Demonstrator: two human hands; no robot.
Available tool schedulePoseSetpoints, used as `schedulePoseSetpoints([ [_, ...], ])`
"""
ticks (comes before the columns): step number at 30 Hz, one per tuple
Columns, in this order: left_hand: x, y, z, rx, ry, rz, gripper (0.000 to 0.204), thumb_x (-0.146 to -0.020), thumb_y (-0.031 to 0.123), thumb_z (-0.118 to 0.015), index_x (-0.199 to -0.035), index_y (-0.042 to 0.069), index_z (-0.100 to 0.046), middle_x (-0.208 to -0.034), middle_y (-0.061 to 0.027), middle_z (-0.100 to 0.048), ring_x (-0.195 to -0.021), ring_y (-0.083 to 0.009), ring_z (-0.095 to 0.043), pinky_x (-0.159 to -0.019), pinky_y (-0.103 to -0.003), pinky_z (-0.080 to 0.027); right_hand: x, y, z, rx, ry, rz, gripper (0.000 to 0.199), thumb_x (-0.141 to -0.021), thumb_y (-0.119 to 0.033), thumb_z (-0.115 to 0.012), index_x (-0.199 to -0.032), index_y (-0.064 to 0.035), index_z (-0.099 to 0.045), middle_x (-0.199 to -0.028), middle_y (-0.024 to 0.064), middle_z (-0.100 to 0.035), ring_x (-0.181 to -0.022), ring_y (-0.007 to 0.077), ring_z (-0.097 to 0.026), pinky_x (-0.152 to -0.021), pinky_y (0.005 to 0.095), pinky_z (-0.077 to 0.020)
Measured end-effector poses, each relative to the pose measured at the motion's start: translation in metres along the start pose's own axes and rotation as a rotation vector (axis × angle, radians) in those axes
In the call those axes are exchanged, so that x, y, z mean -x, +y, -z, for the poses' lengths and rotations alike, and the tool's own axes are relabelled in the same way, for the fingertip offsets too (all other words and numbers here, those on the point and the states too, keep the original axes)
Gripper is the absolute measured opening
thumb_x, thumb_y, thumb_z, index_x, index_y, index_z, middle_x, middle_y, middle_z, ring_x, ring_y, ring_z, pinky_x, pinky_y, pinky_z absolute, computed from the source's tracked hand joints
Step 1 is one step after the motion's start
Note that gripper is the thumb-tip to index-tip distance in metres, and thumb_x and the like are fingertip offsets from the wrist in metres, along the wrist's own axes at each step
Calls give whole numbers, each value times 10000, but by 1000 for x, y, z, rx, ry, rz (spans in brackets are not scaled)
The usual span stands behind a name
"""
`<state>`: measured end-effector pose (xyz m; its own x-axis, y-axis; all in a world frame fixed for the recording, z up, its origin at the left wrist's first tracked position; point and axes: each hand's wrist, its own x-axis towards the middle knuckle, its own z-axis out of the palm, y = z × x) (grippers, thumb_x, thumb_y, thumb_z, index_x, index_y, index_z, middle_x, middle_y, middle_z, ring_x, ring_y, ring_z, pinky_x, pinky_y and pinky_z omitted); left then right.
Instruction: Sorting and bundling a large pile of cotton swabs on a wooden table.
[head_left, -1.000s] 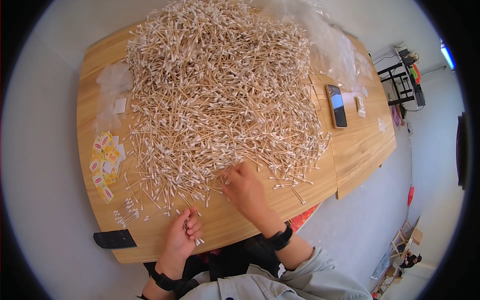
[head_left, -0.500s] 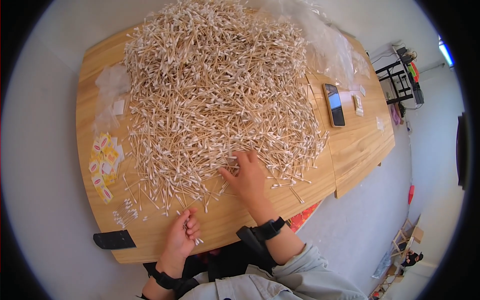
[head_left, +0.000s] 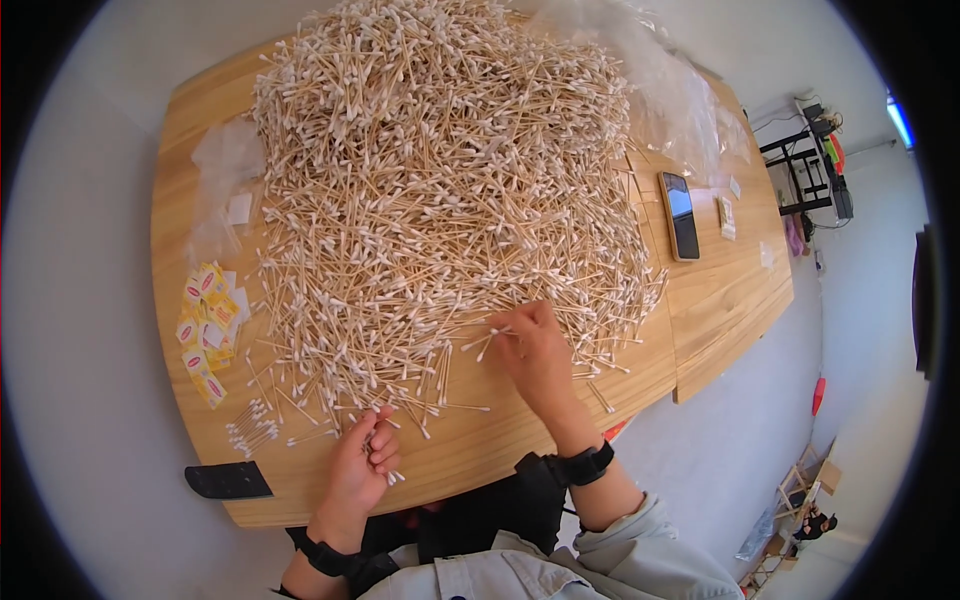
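Note:
A large heap of cotton swabs [head_left: 430, 200] with white tips and wooden sticks covers the middle of the table. My left hand [head_left: 360, 468] is closed round a few cotton swabs near the table's front edge; white tips poke out below its fingers. At the heap's near right edge, my right hand [head_left: 540, 362] pinches a couple of cotton swabs [head_left: 478, 346], their white tips sticking out to the left of the fingers. Loose swabs lie between the two hands. A small group of swabs [head_left: 252, 428] lies lined up to the left of my left hand.
Yellow-and-white paper cards [head_left: 210, 325] lie at the left edge, with a black strip [head_left: 228, 480] nearer me. Clear plastic bags [head_left: 225, 170] lie left of the heap, and plastic film [head_left: 670, 100] spreads at the far right. A phone [head_left: 680, 217] and a small packet [head_left: 726, 218] rest at right.
My right hand has moved right, pulling swabs from the heap's near edge, and now has swabs showing in its fingers. My left hand has barely moved. Some loose swabs have shifted.

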<state>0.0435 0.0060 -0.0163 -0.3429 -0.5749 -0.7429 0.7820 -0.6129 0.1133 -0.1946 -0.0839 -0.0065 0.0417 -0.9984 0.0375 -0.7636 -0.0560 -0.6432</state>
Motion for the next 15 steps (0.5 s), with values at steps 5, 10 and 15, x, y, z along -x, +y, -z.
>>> schedulePoseSetpoints([
  [5, 10, 2, -6, -5, 2, -8, 192, -922, 213, -469, -988, 65, -572, -606, 41, -379, -520, -56, -336, -438, -186, -291, -31, -13, -1, -178, 40, -38, 307, -725, -74, -669, -1022, -122, -604, -937, 94, -488, -741, 246, -565, -645, 335, -478],
  [10, 15, 4, -14, -38, -17, -27, 196, -922, 215, -470, -997, 67, -574, -617, 43, -388, -528, -53, -339, -440, -183, -290, -46, -30, -11, 27, -84, 71, 231, -733, -127, -679, -956, -146, -619, -923, 70, -502, -754, 241, -572, -633, 342, -480],
  [15, 17, 5, -13, -13, -12, -33, 188, -919, 214, -474, -980, 65, -570, -614, 41, -388, -523, -52, -340, -438, -185, -289, -67, 8, 0, 17, 67, -102, 161, -742, -147, -677, -897, -145, -634, -878, 54, -515, -774, 228, -574, -624, 345, -471],
])
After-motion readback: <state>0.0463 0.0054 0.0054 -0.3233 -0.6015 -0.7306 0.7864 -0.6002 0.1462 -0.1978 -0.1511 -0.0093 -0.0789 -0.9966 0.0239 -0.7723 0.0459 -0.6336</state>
